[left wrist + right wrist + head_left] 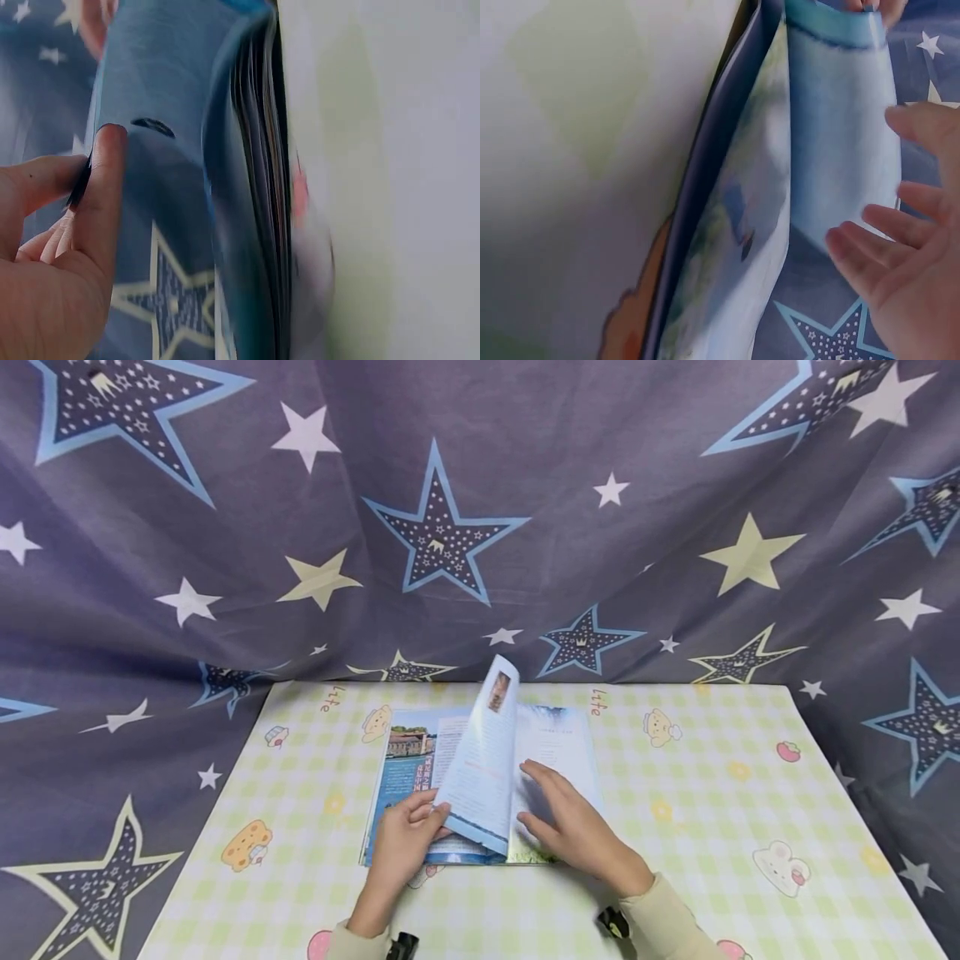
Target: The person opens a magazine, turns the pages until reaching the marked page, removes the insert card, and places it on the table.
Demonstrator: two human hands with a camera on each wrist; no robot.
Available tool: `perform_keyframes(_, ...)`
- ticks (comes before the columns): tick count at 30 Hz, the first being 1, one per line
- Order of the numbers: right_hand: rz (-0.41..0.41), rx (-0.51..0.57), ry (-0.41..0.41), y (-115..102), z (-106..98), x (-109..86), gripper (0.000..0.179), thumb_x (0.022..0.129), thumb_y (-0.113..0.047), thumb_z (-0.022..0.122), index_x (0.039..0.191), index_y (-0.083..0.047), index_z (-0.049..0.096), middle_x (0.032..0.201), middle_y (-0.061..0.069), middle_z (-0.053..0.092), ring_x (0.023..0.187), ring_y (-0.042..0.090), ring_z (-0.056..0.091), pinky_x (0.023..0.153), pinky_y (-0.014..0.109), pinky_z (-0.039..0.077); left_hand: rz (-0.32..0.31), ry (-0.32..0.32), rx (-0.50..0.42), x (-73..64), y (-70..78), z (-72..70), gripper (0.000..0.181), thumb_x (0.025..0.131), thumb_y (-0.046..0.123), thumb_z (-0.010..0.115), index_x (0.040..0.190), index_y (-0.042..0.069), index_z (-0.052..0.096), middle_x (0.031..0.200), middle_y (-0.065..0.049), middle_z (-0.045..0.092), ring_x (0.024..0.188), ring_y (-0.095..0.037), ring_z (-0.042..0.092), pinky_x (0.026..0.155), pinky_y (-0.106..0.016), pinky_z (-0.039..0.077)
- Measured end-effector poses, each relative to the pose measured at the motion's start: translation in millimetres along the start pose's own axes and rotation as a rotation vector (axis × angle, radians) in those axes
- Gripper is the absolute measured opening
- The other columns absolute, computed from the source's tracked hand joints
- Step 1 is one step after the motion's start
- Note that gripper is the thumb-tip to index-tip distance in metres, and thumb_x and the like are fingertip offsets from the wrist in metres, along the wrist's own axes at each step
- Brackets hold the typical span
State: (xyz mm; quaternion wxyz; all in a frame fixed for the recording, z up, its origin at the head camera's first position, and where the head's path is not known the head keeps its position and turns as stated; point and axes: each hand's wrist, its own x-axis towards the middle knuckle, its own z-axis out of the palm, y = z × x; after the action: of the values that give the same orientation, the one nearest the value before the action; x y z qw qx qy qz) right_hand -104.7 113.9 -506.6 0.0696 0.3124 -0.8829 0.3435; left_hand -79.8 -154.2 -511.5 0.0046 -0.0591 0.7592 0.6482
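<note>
A magazine [555, 752] lies spread on the table, with printed text and a waterside photo on its left side. One pale blue page [480, 777] stands raised, leaning left over the left side. My left hand [405, 835] pinches that page near its lower outer corner; the left wrist view shows the thumb and index finger [109, 172] at its edge. Over the right side is my right hand [573, 827], fingers loosely spread and holding nothing. In the right wrist view its fingertips [840, 240] are beside the raised page [840, 127].
A green-and-white checked tablecloth [697, 827] with cartoon prints covers the table around the magazine. Behind the table hangs a dark curtain [570, 568] with stars, which also covers the sides. A dark wrist strap [613, 922] shows at the right sleeve.
</note>
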Motion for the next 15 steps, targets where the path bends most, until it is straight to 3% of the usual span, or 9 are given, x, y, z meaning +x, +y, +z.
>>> perform_keyframes(6, -0.039, -0.066, -0.182, 3, 2, -5.3, 0.073, 0.086, -0.034, 0.08, 0.145, -0.004, 0.049, 0.149, 0.02, 0.044, 0.139, 0.039, 0.039, 0.115, 0.051, 0.03, -0.046, 0.135, 0.057, -3.3, -6.2, -39.9, 0.032, 0.094, 0.009, 0.071, 0.121, -0.007, 0.066, 0.093, -0.018, 0.074, 0.072, -0.017, 0.073, 0.066, -0.027, 0.06)
perform_keyframes(10, -0.073, -0.119, -0.294, 1, 7, -6.4, 0.081, 0.082, -0.042, 0.082, 0.146, -0.008, 0.047, 0.153, 0.019, 0.039, 0.142, 0.041, 0.033, 0.117, 0.052, 0.027, -0.066, 0.203, 0.108, -6.6, -10.0, -57.4, 0.031, 0.094, 0.009, 0.07, 0.122, -0.005, 0.066, 0.092, -0.018, 0.074, 0.072, -0.015, 0.073, 0.064, -0.025, 0.06)
perform_keyframes(15, -0.107, -0.211, -0.365, -2, 12, -6.1, 0.083, 0.083, -0.044, 0.081, 0.148, -0.009, 0.045, 0.154, 0.017, 0.039, 0.143, 0.04, 0.032, 0.116, 0.051, 0.028, -0.066, 0.255, 0.204, -8.6, -11.4, -68.4, 0.037, 0.095, 0.014, 0.07, 0.128, -0.001, 0.064, 0.113, -0.019, 0.071, 0.1, -0.025, 0.071, 0.078, -0.018, 0.056)
